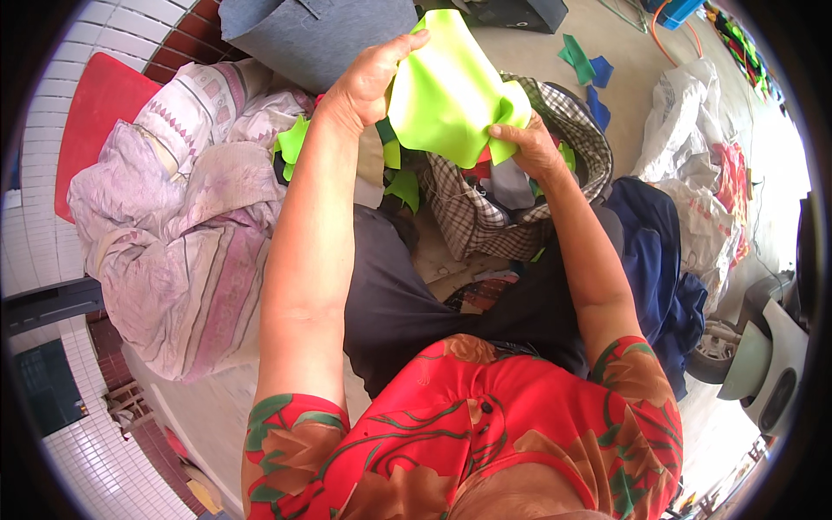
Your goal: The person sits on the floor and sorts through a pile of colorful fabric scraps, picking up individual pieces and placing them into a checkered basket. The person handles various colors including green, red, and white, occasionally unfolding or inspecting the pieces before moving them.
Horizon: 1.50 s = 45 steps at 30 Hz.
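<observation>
Stretched between my two hands is a bright neon-yellow piece of fabric (446, 91), held up in front of me. My left hand (371, 80) grips its left edge, thumb on top. On the lower right corner, where the cloth bunches up, my right hand (527, 146) pinches it between thumb and fingers. Below the right hand stands a checked fabric bag (485, 221), its mouth wide, with grey, red and neon scraps inside. More neon-green scraps (405, 189) lie beneath my left forearm, near my knee.
A heap of pale patterned cloth (195, 225) sits at my left, beside a red panel (95, 130). A grey-blue container (303, 43) stands ahead. Green and blue scraps (598, 72) lie on the floor. White plastic sacks (685, 130) and dark blue cloth (650, 251) are at my right.
</observation>
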### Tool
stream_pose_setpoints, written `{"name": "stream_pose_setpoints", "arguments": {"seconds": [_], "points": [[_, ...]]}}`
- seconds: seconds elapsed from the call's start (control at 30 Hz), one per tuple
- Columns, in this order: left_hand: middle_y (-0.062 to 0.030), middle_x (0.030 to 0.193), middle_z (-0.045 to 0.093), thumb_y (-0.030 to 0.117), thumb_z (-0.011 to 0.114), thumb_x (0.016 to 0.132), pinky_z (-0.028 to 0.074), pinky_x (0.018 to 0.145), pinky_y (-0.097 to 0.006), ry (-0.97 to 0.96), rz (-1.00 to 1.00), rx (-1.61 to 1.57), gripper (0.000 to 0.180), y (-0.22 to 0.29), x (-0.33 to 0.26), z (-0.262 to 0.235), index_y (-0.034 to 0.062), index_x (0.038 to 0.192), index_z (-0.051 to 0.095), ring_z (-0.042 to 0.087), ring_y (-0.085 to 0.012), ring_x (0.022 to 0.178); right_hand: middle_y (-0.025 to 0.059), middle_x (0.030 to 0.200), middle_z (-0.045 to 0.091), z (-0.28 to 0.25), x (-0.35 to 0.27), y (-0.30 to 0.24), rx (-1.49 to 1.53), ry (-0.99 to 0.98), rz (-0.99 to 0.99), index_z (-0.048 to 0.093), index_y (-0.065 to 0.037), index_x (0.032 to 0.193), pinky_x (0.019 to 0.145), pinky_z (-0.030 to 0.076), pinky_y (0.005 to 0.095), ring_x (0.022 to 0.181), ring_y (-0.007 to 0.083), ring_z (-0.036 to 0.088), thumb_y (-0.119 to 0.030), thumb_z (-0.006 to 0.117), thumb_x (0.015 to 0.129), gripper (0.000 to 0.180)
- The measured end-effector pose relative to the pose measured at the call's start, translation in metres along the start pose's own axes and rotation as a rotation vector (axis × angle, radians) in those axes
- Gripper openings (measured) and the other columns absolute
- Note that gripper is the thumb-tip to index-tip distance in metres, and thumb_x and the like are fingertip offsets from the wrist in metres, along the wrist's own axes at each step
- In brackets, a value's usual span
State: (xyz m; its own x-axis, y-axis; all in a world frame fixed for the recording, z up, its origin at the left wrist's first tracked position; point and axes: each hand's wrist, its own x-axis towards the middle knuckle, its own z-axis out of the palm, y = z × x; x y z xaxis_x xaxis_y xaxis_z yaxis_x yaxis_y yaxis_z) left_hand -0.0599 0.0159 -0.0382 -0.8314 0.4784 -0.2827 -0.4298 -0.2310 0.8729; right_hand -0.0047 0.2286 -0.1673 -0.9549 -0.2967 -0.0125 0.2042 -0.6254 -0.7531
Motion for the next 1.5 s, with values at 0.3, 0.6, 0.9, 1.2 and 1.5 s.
{"name": "stream_pose_setpoints", "arguments": {"seconds": [0.3,0.6,0.9,1.2,1.5], "points": [[-0.0114,0.101,0.064,0.032,0.053,0.086,0.05,0.08,-0.033,-0.232,0.017,-0.14,0.04,0.006,-0.007,-0.029,-0.0016,0.108,0.057,0.063,-0.0199,0.089,0.0033,0.095,0.064,0.002,-0.002,-0.002,-0.154,0.006,0.01,0.061,-0.005,0.105,0.08,0.047,0.0274,0.085,0.0123,0.06,0.0,0.069,0.071,0.035],[-0.0125,0.102,0.064,0.03,0.052,0.085,0.049,0.083,-0.035,-0.115,0.009,-0.285,0.04,0.014,-0.011,-0.048,-0.0024,0.108,0.057,0.062,-0.0229,0.089,0.0057,0.083,0.063,-0.015,0.005,0.002,-0.167,0.212,-0.07,0.057,-0.004,0.1,0.07,0.048,0.0273,0.075,0.0148,0.06,-0.004,0.063,0.077,0.024],[-0.0134,0.104,0.063,0.03,0.051,0.084,0.047,0.086,-0.036,-0.039,0.077,-0.297,0.042,0.019,-0.019,-0.083,-0.0027,0.109,0.057,0.061,-0.0259,0.093,0.0056,0.082,0.063,-0.024,0.011,0.01,-0.214,0.238,-0.077,0.057,-0.002,0.101,0.068,0.048,0.0268,0.074,0.0145,0.06,-0.006,0.064,0.077,0.025],[-0.0146,0.106,0.062,0.029,0.053,0.081,0.047,0.087,-0.039,0.155,0.175,-0.315,0.043,0.021,-0.041,-0.126,-0.003,0.109,0.056,0.06,-0.0275,0.095,0.0056,0.085,0.064,-0.019,0.009,0.01,-0.253,0.21,-0.036,0.058,-0.003,0.103,0.071,0.046,0.0257,0.077,0.0135,0.06,-0.007,0.063,0.077,0.026],[-0.0142,0.1,0.064,0.028,0.053,0.08,0.049,0.083,-0.036,0.06,0.125,-0.308,0.041,0.025,-0.047,-0.125,-0.0035,0.105,0.058,0.062,-0.027,0.088,0.0063,0.086,0.064,-0.016,0.008,0.015,-0.34,0.172,0.005,0.058,-0.003,0.104,0.072,0.045,0.0258,0.08,0.0133,0.059,-0.01,0.063,0.077,0.028]]}}
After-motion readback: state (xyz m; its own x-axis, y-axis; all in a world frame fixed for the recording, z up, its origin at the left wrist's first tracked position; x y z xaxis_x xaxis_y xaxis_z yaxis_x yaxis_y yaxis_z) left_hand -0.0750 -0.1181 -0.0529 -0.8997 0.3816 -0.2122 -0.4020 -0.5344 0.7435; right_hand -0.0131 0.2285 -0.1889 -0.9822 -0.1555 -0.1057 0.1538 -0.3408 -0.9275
